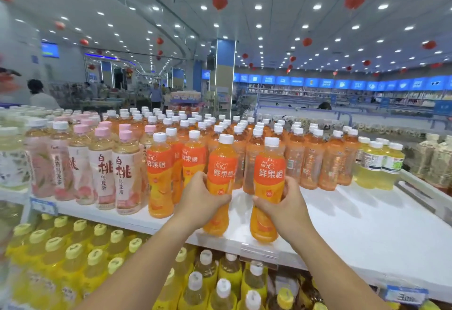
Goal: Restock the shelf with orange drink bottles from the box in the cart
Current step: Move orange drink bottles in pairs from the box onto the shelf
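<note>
My left hand point(199, 198) grips an orange drink bottle point(221, 163) around its waist, upright, over the front of the white top shelf point(342, 224). A second orange drink bottle point(269, 170) with a white cap is gripped the same way by my right hand point(285, 205), just to the right of the first. Both bottles hang slightly above the shelf near its front edge. Rows of matching orange bottles point(244, 133) stand behind them, and one orange bottle point(160, 175) stands at the front left. The box and the cart are out of view.
Peach tea bottles with pink caps point(105, 168) stand left of the orange rows. Pale yellow bottles point(379, 163) stand to the right. The lower shelf holds yellow-capped bottles point(73, 248). A price-tag holder point(259, 256) hangs on the shelf edge. Bare white shelf lies at the front right.
</note>
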{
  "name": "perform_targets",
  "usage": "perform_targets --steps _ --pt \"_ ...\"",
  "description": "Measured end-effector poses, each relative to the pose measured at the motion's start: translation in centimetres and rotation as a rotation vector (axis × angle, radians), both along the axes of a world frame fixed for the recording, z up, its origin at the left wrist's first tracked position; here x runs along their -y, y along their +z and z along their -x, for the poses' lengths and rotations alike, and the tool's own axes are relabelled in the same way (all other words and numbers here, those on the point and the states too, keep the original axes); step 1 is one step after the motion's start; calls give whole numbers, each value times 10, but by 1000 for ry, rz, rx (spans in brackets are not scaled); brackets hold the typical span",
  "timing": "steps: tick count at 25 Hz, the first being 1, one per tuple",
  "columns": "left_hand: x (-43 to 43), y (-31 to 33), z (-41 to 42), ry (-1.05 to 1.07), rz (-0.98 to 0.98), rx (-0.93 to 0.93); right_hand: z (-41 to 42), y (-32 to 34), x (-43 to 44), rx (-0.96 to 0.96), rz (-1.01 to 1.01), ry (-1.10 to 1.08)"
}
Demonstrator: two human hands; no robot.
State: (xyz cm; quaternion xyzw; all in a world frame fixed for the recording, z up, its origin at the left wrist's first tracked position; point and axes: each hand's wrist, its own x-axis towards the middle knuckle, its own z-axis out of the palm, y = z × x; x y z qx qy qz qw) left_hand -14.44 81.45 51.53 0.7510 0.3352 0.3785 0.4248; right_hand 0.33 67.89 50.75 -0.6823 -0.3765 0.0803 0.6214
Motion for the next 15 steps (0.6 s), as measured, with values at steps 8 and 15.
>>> perform_targets --steps 8,15 --pt "-35 -25 -26 50 33 112 -22 -25 -56 -27 -29 61" --pt "-56 -44 -27 -73 17 171 -11 -46 -59 -48 14 54"
